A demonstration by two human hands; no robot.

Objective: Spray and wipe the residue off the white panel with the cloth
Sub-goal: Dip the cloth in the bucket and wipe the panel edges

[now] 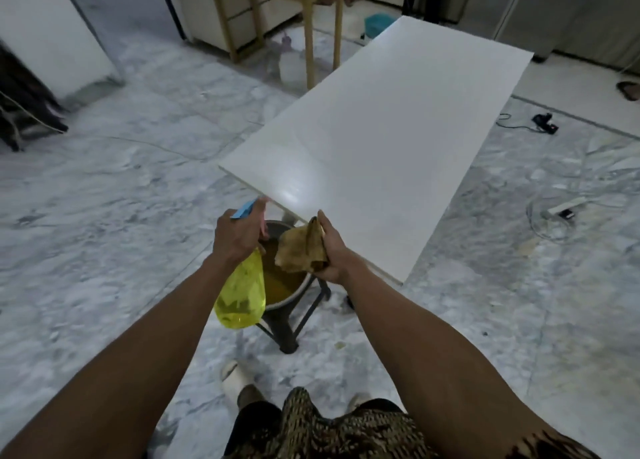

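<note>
White panel (381,146) lies flat, raised above the marble floor (104,216), running from near centre to far right. Left hand (239,236) closed around the neck of a yellow spray bottle (242,292), its blue nozzle (247,207) just beside the panel's near corner. Right hand (330,250) grips a crumpled brownish cloth (299,247), held off the panel at its near edge. A stool (287,306) stands below both hands.

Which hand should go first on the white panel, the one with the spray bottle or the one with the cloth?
Probably the left hand: its yellow spray bottle has the nozzle aimed at the white panel. The right hand holds the cloth bunched.
</note>
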